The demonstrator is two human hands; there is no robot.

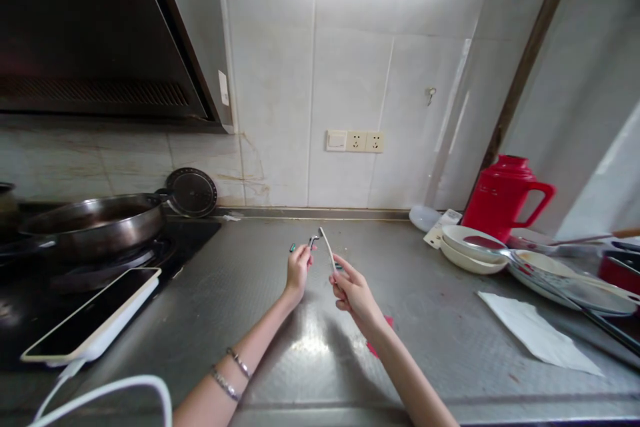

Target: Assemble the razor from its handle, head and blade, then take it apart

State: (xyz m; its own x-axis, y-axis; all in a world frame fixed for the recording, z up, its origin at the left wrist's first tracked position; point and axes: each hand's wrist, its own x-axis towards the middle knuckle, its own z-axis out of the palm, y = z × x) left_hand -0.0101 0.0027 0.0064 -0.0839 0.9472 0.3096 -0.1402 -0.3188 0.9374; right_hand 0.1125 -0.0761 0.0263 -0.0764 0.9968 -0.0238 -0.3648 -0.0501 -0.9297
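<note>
Both hands grip small things: left [299, 265] a metal clip [313, 240], right [351, 290] a thin white stick [327, 248].

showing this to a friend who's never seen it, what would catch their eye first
Likely the two bare hands mid-counter: the left hand pinching a small metal tool, the right hand holding a thin white strip. Next, the bright red jug at the right wall, then the dark frying pan on the stove at left.
</note>
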